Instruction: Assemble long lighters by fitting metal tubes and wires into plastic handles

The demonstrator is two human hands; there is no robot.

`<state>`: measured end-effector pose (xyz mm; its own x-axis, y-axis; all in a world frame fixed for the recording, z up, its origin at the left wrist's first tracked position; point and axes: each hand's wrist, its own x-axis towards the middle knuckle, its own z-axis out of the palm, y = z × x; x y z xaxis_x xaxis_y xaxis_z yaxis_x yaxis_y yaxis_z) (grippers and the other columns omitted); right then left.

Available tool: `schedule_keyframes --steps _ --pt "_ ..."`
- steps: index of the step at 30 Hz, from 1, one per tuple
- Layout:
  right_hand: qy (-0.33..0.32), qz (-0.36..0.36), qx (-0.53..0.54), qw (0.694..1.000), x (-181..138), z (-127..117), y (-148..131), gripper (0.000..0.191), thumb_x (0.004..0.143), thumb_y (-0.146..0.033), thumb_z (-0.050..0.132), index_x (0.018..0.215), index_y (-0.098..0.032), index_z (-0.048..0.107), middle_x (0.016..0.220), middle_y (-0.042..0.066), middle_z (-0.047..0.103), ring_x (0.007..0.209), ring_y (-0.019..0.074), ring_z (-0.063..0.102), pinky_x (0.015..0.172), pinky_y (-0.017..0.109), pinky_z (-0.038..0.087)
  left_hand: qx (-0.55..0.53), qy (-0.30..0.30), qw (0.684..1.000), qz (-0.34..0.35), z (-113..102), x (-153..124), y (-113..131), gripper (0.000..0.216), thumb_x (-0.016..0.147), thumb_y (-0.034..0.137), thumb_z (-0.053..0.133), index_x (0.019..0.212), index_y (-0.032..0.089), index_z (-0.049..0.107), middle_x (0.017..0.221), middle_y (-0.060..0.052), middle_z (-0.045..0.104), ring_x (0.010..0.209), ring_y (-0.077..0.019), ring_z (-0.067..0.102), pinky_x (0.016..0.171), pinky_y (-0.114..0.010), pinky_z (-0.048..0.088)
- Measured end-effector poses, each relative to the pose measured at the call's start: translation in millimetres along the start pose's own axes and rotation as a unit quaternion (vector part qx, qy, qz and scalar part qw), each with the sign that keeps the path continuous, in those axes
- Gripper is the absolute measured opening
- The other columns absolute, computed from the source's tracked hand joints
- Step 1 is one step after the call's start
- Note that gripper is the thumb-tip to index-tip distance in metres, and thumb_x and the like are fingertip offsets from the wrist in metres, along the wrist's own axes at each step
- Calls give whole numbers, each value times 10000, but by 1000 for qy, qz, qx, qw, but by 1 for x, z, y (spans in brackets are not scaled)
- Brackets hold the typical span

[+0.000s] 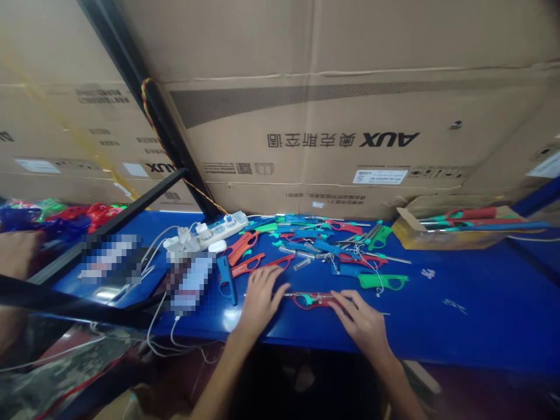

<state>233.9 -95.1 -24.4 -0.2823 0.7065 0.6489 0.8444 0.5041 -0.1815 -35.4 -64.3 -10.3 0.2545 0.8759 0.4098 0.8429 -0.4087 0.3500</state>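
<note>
A red utility lighter (pixel 324 301) with a green trigger and a thin metal tube lies level just above or on the front of the blue table. My left hand (pixel 261 294) is curled over the tube end, its thumb beside the metal. At the other end, my right hand (pixel 362 319) pinches the red handle between thumb and fingers. Close beyond my left hand are a blue lighter casing (pixel 226 280) and orange-red casings (pixel 241 249). A green lighter casing (pixel 384 282) rests beyond my right hand.
Loose lighter parts (pixel 312 248) are heaped at mid-table. A cardboard box (pixel 450 238) of lighters stands back right. A power strip (pixel 225 229), cables and a blurred phone (pixel 192 283) lie left. A black frame bar (pixel 109 224) crosses there; another person's hand (pixel 17 254) is beyond it.
</note>
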Motion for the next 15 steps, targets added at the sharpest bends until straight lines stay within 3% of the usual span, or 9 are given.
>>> schedule_keyframes --steps 5,9,15 --pt "23 -1 -7 1000 -1 1 1 224 994 -280 565 1099 -185 738 940 57 737 752 126 715 654 202 493 33 -17 999 -14 3 36 -23 447 978 325 600 1376 161 480 1289 -137 618 1237 -312 506 1019 -473 398" --pt "53 16 -20 998 0 -3 -1 195 985 -279 581 1037 -193 748 857 35 746 680 116 700 637 207 479 50 -54 997 -3 11 53 -19 413 930 237 663 1320 188 535 1159 -115 683 1117 -317 558 945 -482 409" --pt "52 79 -19 995 5 -20 -13 194 997 -259 556 1039 -200 736 813 17 743 608 100 663 571 210 438 48 -87 995 -12 15 57 -15 350 891 129 675 1224 196 588 1152 -113 676 1077 -320 569 893 -464 417"
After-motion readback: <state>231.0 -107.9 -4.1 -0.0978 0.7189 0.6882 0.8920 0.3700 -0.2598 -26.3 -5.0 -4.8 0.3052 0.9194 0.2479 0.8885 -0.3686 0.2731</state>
